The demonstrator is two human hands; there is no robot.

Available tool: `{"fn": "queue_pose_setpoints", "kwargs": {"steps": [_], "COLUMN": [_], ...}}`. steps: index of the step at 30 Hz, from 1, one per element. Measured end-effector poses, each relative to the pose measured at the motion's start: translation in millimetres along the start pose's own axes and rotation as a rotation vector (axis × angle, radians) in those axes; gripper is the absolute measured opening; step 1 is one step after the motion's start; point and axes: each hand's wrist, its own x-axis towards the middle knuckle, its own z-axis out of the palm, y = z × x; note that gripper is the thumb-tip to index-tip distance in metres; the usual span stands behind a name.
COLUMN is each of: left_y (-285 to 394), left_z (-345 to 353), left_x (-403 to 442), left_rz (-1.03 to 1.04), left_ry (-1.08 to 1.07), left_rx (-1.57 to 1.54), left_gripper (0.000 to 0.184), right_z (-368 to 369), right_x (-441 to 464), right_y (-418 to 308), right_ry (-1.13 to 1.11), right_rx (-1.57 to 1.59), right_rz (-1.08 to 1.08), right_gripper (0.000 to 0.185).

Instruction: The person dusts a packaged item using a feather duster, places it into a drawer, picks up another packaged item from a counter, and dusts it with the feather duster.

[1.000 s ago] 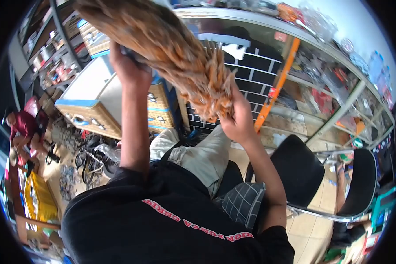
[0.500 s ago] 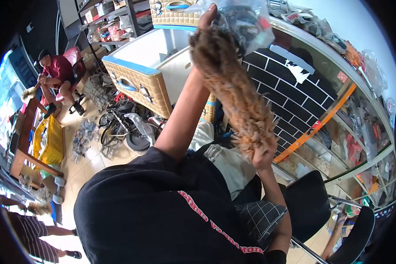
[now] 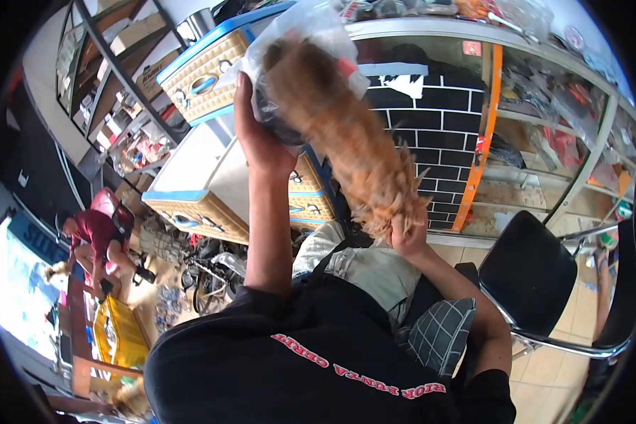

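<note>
My right hand (image 3: pixel 408 233) clenches the feather duster (image 3: pixel 367 152) at twelve o'clock; one hard stroke could knock the plastic bag (image 3: pixel 325 28) from my left hand (image 3: pixel 267 147), seemingly curled round it, fingers hidden.

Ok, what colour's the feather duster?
The feather duster is orange-brown, darker at top, in the head view.

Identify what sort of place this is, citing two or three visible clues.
Probably a small shop with a workshop side: a glass display cabinet holding plastic-bagged goods, an open shelving rack with cardboard boxes, and apparent mechanical parts on the floor.
</note>
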Motion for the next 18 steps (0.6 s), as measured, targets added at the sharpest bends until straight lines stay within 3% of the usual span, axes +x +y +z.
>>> {"fn": "queue_pose_setpoints", "kwargs": {"steps": [1, 2, 3, 4, 5, 6, 7, 8, 10, 11, 12, 15, 16, 17, 18], "left_y": [-2, -3, -5, -6, -4, -3, -7, -1, -15, -11, -13, -16, -19, -21, -15], "left_z": [2, 2, 4, 7, 31, 23, 20, 10, -40, -11, 9, 0, -2, -9, -15], "left_x": [0, 0, -3, -5, -5, 0, -3, -7, -1, 0, -2, 1, -3, -1, -1], "left_rz": [-0.002, -0.005, 0.283, 0.112, -0.075, -0.057, 0.006, -0.132, 0.42, 0.02, 0.046, -0.002, 0.079, 0.267, 0.038], "left_ry": [0.059, 0.117, -0.08, 0.206, 0.485, 0.4, 0.503, 0.347, 0.113, 0.128, 0.244, 0.187, 0.187, 0.083, -0.293], "left_rx": [0.048, 0.095, 0.518, 0.321, 0.119, 0.153, 0.275, 0.167, 0.924, 0.133, 0.23, 0.132, 0.273, 0.605, 0.105], "left_gripper": [0.051, 0.052, 0.053, 0.055, 0.058, 0.062, 0.065, 0.062, 0.052, 0.053, 0.051, 0.049, 0.047, 0.047, 0.048], "right_z": [-5, -9, -14, -15, -19, -24, -29, -31, -31, -29, -25, -41, -48, -54, -60], "right_x": [9, 10, 11, 12, 18, 26, 33, 31, 35, 28, 26, 31, 33, 39, 45], "right_y": [0, -1, -2, 3, 8, 10, 6, 12, 20, 28, 24, 31, 36, 33, 30], "right_ry": [-0.047, -0.161, -0.277, -0.324, -0.247, -0.17, -0.129, -0.053, 0.083, 0.095, 0.109, -0.051, -0.045, -0.019, 0.003], "right_rx": [-0.071, -0.057, -0.046, -0.022, -0.107, -0.195, -0.193, -0.15, -0.151, -0.004, 0.146, -0.271, -0.295, -0.286, -0.276], "right_rz": [-0.143, -0.069, 0.006, 0.066, -0.047, -0.158, -0.146, -0.123, -0.205, -0.057, 0.091, -0.225, -0.219, -0.183, -0.15], "right_gripper": [0.038, 0.041, 0.044, 0.055, 0.059, 0.062, 0.063, 0.057, 0.04, 0.035, 0.031, 0.037, 0.036, 0.036, 0.036]}}
